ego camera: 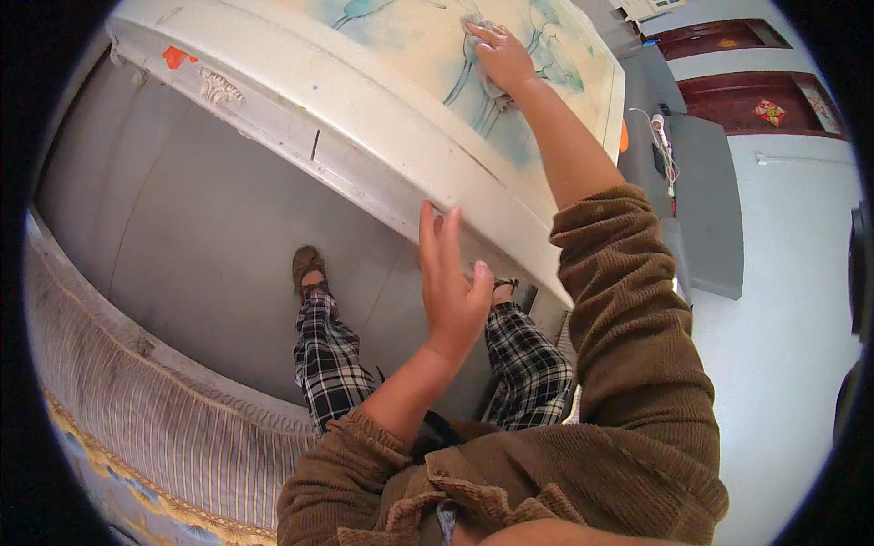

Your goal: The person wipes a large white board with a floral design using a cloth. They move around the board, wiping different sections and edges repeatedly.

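Observation:
My right hand (505, 60) presses a crumpled grey cloth (486, 80) against the painted top of a white table (382, 51). Blue-green plant pictures decorate that cream surface. Part of the cloth sits hidden under my palm. Nearer to me, my left hand (452, 290) is raised by the table's front edge (382, 160), fingers apart and holding nothing. Its fingertips overlap the edge in the picture; whether they touch it I cannot tell.
A sofa with a striped, fringed cover (171, 389) runs along the left and behind me. Grey floor (205, 198) lies between sofa and table. Beyond the table, a grey surface (710, 198) bears a white corded device (661, 133). Dark red doors (737, 102) stand in the wall.

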Demonstrator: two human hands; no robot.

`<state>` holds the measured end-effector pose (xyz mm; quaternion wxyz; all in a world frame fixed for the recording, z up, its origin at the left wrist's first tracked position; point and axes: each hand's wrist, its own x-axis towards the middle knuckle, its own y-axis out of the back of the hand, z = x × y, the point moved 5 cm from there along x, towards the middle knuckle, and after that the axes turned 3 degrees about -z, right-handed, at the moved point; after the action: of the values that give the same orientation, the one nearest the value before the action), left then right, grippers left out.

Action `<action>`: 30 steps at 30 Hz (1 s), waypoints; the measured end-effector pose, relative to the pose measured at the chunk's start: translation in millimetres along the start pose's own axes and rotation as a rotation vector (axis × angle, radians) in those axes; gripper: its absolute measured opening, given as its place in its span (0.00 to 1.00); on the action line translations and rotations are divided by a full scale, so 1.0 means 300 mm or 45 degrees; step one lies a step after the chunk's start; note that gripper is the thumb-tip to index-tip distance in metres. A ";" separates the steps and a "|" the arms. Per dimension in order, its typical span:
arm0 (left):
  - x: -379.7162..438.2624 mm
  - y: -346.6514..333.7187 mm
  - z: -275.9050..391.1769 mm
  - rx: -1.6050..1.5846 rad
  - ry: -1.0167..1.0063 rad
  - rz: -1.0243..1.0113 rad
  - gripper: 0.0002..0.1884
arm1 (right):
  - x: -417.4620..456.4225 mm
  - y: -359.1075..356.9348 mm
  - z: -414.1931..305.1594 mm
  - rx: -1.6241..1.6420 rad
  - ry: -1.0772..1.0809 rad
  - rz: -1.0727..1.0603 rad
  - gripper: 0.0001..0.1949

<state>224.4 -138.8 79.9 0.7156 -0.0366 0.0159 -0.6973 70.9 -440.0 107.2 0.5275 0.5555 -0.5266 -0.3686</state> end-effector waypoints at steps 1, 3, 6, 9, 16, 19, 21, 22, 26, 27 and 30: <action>0.002 -0.002 0.001 -0.001 0.010 0.002 0.35 | -0.019 -0.011 -0.007 0.014 0.080 0.067 0.22; 0.010 -0.004 -0.004 -0.015 0.048 0.015 0.35 | -0.083 -0.038 -0.040 0.033 0.234 0.204 0.23; 0.018 0.012 -0.015 -0.190 0.147 0.104 0.36 | -0.228 -0.040 -0.220 0.237 0.507 0.059 0.26; 0.038 0.041 -0.023 -0.356 0.200 0.224 0.35 | -0.416 0.015 -0.328 0.337 0.659 -0.040 0.30; 0.044 0.046 -0.086 -0.375 0.185 0.236 0.34 | -0.737 0.135 0.004 0.303 0.260 -0.108 0.30; 0.030 0.030 -0.098 -0.504 0.319 0.161 0.33 | -0.642 0.074 0.036 0.198 0.032 -0.024 0.27; 0.028 0.021 -0.113 -0.437 0.302 0.142 0.32 | -0.518 0.026 -0.019 0.264 0.022 0.106 0.26; 0.040 0.014 -0.116 -0.404 0.280 0.130 0.32 | -0.493 0.026 -0.105 0.299 0.126 0.136 0.26; 0.056 0.049 -0.162 -0.726 0.420 0.293 0.26 | -0.524 -0.039 -0.459 0.310 0.467 0.199 0.25; 0.062 0.074 -0.174 -0.740 0.439 0.368 0.25 | -0.564 -0.026 -0.489 0.340 0.486 0.213 0.26; 0.080 0.102 -0.210 -0.789 0.529 0.520 0.24 | -0.690 0.035 -0.452 0.472 0.538 0.062 0.27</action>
<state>250.9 -164.0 15.4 0.7758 -0.1049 0.3756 -0.4961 163.8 -210.3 110.5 0.5237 0.6942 -0.4766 -0.1294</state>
